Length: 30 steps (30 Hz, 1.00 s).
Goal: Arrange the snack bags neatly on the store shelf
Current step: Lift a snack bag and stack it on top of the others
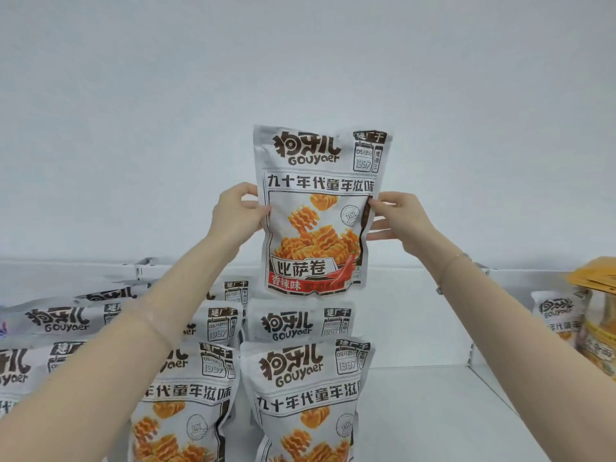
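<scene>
- A grey-and-white Gouyaer snack bag is held upright in the middle of the frame, raised clear above the bags on the shelf, its printed front toward the camera: black logo at top, orange ridged snacks in the centre, a red band with a chilli near the bottom.
- The left hand grips the bag's left edge at about mid-height; its thumb lies on the front and the other fingers curl behind, pinching the edge.
- The right hand pinches the right edge at the same height, thumb tip on the front, the remaining fingers spread behind and below the bag.
- A thin bracelet sits on the right wrist.
- Beneath the held bag, in the lower centre, a row of the same bags stands upright, one behind the other.
- Just to its left, another row of bags is partly hidden by the left forearm.
- At the far left, more of these bags lie tilted and less tidy.
- The white shelf shows bare surface at the lower right.
- Near the right edge of the frame stands one more Gouyaer bag, just beside yellow-orange snack packets.
- A plain white wall fills the upper half.
</scene>
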Motion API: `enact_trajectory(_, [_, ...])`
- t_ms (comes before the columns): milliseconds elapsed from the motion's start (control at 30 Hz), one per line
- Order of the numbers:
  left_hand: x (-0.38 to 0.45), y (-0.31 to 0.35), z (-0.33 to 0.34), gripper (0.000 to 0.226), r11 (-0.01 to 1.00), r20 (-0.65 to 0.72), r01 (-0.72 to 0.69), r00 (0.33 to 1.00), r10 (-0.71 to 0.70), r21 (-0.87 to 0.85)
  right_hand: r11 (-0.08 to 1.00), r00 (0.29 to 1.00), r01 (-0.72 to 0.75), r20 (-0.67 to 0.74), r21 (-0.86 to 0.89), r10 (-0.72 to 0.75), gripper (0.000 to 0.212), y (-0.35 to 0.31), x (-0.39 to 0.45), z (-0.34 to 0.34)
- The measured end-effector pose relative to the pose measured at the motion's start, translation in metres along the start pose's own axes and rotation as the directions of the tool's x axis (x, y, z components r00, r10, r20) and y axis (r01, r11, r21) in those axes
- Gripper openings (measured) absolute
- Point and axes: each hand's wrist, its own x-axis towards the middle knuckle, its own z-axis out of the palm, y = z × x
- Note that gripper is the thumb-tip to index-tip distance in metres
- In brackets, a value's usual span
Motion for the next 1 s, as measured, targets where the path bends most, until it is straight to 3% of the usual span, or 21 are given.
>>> enact_trajectory(167, [0.034, 0.006, 0.006, 0.043, 0.994, 0.015, 0.085, 0.996, -0.084, -0.066, 0.998, 0.993, -0.003, -0.114, -0.057, -0.004, 0.015, 0.025, 0.027, 0.017])
enact_trajectory(300, [0.056, -0.007, 0.005, 0.036, 0.992, 0.056, 0.065, 0.997, -0.059, -0.104, 0.999, 0.988, -0.024, -0.153, -0.037, 0.019, 0.017, 0.054, 0.040, 0.019])
enact_trajectory(467, [0.076, -0.037, 0.003, 0.012, 0.991, 0.112, 0.123, 0.987, -0.116, -0.055, 0.988, 0.988, -0.156, -0.014, 0.001, 0.156, 0.016, 0.093, 0.051, 0.024])
enact_trajectory(600, [0.078, -0.086, 0.008, 0.019, 0.982, 0.125, 0.178, 0.975, -0.185, 0.066, 0.952, 0.948, -0.304, 0.093, -0.023, 0.305, 0.007, 0.122, 0.047, 0.034])
enact_trajectory(700, [0.071, -0.121, 0.017, 0.024, 0.971, 0.095, 0.217, 0.969, -0.227, 0.102, 0.942, 0.940, -0.329, 0.119, 0.063, 0.320, 0.019, 0.135, 0.047, 0.033])
enact_trajectory(767, [0.066, -0.136, 0.021, 0.026, 0.964, 0.099, 0.231, 0.964, -0.245, 0.135, 0.945, 0.944, -0.317, 0.125, 0.075, 0.307, 0.014, 0.141, 0.050, 0.031])
enact_trajectory(900, [0.064, -0.160, 0.021, 0.019, 0.944, 0.128, 0.253, 0.950, -0.283, 0.213, 0.945, 0.957, -0.224, 0.132, -0.238, 0.260, 0.002, 0.147, 0.054, 0.028])
enact_trajectory(1000, [0.065, -0.166, 0.015, 0.026, 0.901, 0.163, 0.196, 0.947, -0.276, 0.387, 0.890, 0.962, -0.160, 0.133, -0.427, 0.237, 0.005, 0.147, 0.055, 0.033])
